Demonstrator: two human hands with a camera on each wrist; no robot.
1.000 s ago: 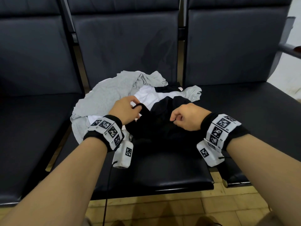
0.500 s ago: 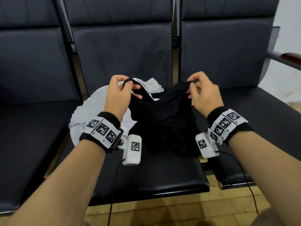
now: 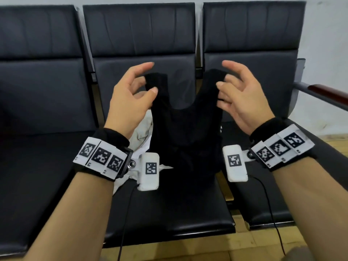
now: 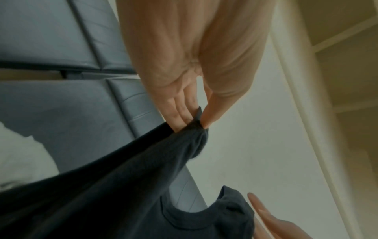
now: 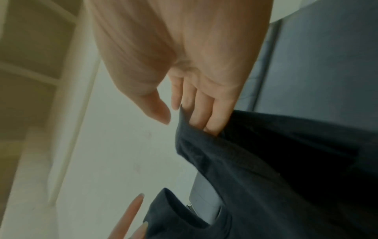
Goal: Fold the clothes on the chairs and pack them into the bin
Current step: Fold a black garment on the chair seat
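Black top [image 3: 185,132] higher, both hands apart

Hidden and cut off
Black garment [image 3: 185,132] covers most of the pale clothes [image 3: 142,136] behind; its hem merges with the dark seat [image 3: 169,210]; both forearms are cropped.

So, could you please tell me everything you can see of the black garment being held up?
The black garment looks like a soft knit sleeveless top with two shoulder straps and a deep scooped neckline. It hangs upright over the middle chair. The left hand pinches one strap; the right hand has its fingers hooked under the other. Its lower part sags onto the seat beside pale clothes.
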